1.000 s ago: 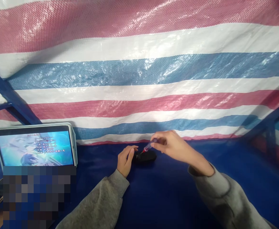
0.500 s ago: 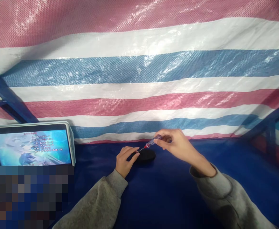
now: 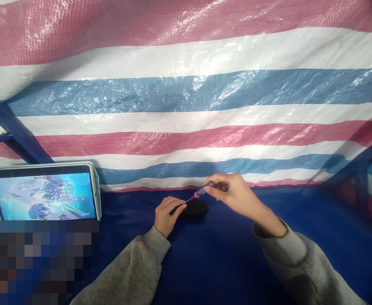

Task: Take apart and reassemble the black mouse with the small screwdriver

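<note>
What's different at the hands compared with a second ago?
The screwdriver is tilted flatter, its tip shifted from over the black object to the left hand's fingertips; the left thumb has reached right towards it. Any pinch is unclear. The right hand still holds the handle; the black object stays put.

There is one camera, and the person wears it on their head. It looks forward and down over the blue surface (image 3: 211, 258). The grey sleeves (image 3: 122, 271) come in from the bottom, so we see them just like the person does. The left hand (image 3: 166, 218) and right hand (image 3: 233, 192) are below the middle, as far away as the arms reach out. Behind them, the striped sheet (image 3: 186, 95) faces the camera and fills the top. The view is wide, so it also catches a tablet (image 3: 46, 195) low on the left.
</note>
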Available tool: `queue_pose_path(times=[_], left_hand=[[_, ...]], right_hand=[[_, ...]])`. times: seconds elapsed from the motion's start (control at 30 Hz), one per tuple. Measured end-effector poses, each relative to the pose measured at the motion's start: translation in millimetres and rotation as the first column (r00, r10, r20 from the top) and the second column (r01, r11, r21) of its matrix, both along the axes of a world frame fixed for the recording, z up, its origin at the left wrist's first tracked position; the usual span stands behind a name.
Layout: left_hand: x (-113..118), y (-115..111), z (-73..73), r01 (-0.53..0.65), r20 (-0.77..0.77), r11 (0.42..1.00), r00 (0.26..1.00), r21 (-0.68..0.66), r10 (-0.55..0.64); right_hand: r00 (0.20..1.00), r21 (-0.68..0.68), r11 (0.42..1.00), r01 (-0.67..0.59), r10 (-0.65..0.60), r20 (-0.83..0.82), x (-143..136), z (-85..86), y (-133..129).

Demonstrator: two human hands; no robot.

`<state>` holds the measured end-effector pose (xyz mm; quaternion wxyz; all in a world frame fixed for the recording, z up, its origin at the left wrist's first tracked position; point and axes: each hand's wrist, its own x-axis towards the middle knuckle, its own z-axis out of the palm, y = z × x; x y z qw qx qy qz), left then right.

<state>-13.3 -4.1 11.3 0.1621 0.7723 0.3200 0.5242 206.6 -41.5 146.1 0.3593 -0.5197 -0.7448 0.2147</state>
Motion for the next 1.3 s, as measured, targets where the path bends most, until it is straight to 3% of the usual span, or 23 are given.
queue_pose_path(times=[0.23, 0.5, 0.67, 0.83, 1.0, 1.3], left_hand=[[1, 0, -2.5, -0.006, -0.046, 1.000, 0.999, 0.023, 0.007], [0, -1, -6.1, 0.031, -0.114, 0.996, 0.993, 0.079, -0.022], [0, 0, -7.1, 0.016, -0.258, 1.000, 0.966, -0.021, -0.020], [2, 2, -9.7, 0.120, -0.453, 0.992, 0.883, -0.032, -0.122], [2, 4, -12.0, 0.152, -0.478, 0.988, 0.869, 0.015, -0.126], [2, 6, -17.7, 0.161, -0.477, 0.984, 0.873, 0.078, -0.105]], right_hand=[[0.997, 0.077, 0.997, -0.018, 0.012, 0.071, -7, -2.3, -3], [0.996, 0.039, 0.995, -0.092, 0.091, 0.020, -21, -6.4, -12], [0.997, 0.094, 0.995, -0.022, 0.015, 0.070, -13, 1.1, -8], [0.970, 0.167, 0.980, 0.104, -0.137, 0.201, 2, 5.9, -3], [0.931, 0.140, 0.981, 0.134, -0.173, 0.323, 6, 0.2, 3], [0.925, 0.089, 0.988, 0.125, -0.148, 0.350, 2, -5.1, 5]])
